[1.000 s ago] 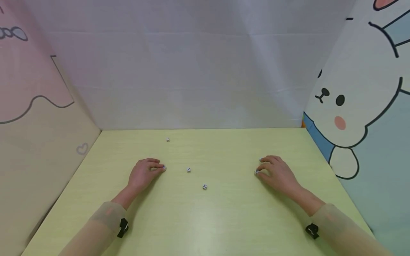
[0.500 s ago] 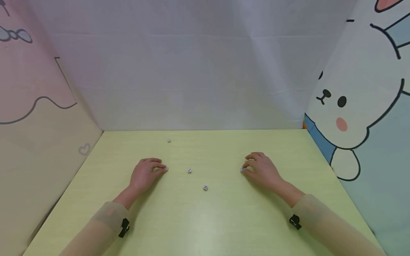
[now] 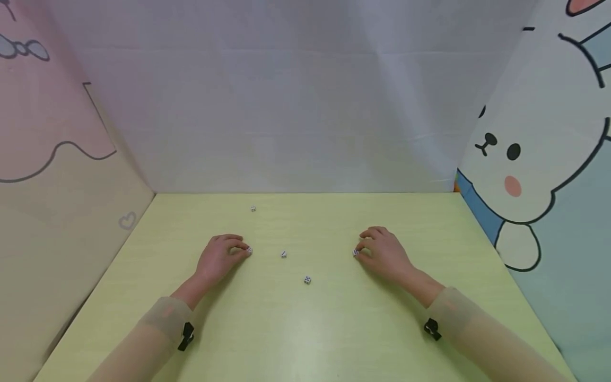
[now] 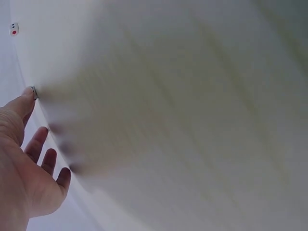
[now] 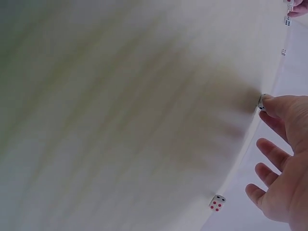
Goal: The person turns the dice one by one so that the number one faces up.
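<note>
In the head view my left hand [image 3: 221, 258] pinches a small white die [image 3: 250, 250] between thumb and index finger, low over the pale yellow table [image 3: 305, 329]. The left wrist view shows that die [image 4: 34, 92] at the thumb tip, the other fingers spread apart. My right hand [image 3: 383, 254] pinches another white die [image 3: 355, 253], right of the middle. Its thumb and index finger hold the die [image 5: 262, 102] in the right wrist view, the remaining fingers loosely bent. Between the hands lie two loose dice, one farther back [image 3: 284, 254] and one nearer [image 3: 307, 280].
Another die [image 3: 253, 208] lies near the table's back edge. In the right wrist view a die with red dots [image 5: 217, 202] sits beyond the right hand's little finger; the head view hides it. A white backdrop [image 3: 296, 106] and printed side panels [image 3: 563, 223] surround the table.
My right hand has moved left across the table with its die, mostly in the first half second. The left hand has stayed in place, still pinching its die.
</note>
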### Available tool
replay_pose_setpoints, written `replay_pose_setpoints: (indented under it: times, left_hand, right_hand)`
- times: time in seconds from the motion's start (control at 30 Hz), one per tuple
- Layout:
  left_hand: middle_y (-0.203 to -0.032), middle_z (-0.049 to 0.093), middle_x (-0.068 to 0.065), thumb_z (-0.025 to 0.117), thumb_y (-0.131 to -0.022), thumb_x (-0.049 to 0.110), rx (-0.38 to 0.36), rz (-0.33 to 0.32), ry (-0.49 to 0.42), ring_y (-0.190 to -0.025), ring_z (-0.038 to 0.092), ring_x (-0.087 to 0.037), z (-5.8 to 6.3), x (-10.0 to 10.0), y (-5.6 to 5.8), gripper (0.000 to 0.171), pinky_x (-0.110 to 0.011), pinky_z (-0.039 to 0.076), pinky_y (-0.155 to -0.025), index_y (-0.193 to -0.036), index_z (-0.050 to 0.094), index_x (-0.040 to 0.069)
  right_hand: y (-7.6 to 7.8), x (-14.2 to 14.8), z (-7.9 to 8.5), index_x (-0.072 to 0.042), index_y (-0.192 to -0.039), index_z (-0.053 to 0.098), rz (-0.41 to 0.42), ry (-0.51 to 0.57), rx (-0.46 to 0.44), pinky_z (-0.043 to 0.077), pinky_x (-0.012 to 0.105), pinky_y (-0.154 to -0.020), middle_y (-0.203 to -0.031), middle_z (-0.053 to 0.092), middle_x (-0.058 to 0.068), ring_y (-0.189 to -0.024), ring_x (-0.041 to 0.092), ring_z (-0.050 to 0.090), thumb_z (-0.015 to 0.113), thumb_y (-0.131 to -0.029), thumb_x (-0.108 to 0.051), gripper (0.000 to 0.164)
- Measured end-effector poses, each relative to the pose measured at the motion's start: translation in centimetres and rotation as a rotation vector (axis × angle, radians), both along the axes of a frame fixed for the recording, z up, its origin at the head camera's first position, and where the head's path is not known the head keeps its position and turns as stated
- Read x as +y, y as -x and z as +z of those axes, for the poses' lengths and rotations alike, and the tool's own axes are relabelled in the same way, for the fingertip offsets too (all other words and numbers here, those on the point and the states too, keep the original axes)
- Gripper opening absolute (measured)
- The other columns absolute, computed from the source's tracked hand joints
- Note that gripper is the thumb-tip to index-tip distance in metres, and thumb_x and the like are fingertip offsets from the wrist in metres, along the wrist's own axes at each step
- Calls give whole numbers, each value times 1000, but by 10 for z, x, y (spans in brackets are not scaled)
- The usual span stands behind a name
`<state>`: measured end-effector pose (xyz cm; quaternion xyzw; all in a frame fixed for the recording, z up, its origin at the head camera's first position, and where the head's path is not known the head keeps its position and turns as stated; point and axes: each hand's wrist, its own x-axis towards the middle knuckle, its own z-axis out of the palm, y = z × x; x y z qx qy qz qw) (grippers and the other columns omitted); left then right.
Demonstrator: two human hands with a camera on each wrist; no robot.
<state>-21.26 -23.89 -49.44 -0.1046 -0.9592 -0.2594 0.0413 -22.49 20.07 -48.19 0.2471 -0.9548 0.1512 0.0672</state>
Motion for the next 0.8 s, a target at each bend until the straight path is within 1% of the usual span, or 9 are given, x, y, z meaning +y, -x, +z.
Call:
replay_pose_setpoints:
  times: [0.2, 0.43, 0.6, 0.8]
  left_hand:
    - [-134, 64, -16, 76, -95, 27, -24, 16, -45, -131, 47, -44, -1, -1, 2, 17, -59, 36, -110, -102, 80, 12]
    - [-135, 63, -15, 76, -95, 29, -44, 15, -44, -130, 48, -45, -3, -3, 5, 19, -60, 34, -111, -103, 80, 12]
    - [-133, 64, -16, 77, -94, 26, -38, 1, -52, -129, 50, -46, -3, -4, 6, 17, -60, 34, -111, -102, 81, 12]
    - [-132, 65, -17, 77, -94, 26, -33, -12, -66, -127, 51, -46, -2, -5, 7, 17, -61, 34, -110, -102, 81, 12]
  right_hand:
    - [-1, 1, -2, -18, -94, 80, 6, 8, 9, 43, 59, -103, -126, 66, 12, -127, 39, 50, 79, -92, -26, 9]
    - [-2, 2, 2, -16, -99, 80, 6, -10, 9, 44, 58, -102, -125, 67, 12, -126, 38, 52, 78, -93, -28, 14]
    - [0, 4, 7, -14, -101, 81, -13, -41, 6, 44, 57, -103, -126, 67, 11, -125, 38, 52, 78, -91, -27, 16]
    - [-1, 7, 10, -13, -101, 81, -33, -53, 11, 44, 58, -102, -123, 68, 12, -124, 38, 52, 79, -90, -26, 17]
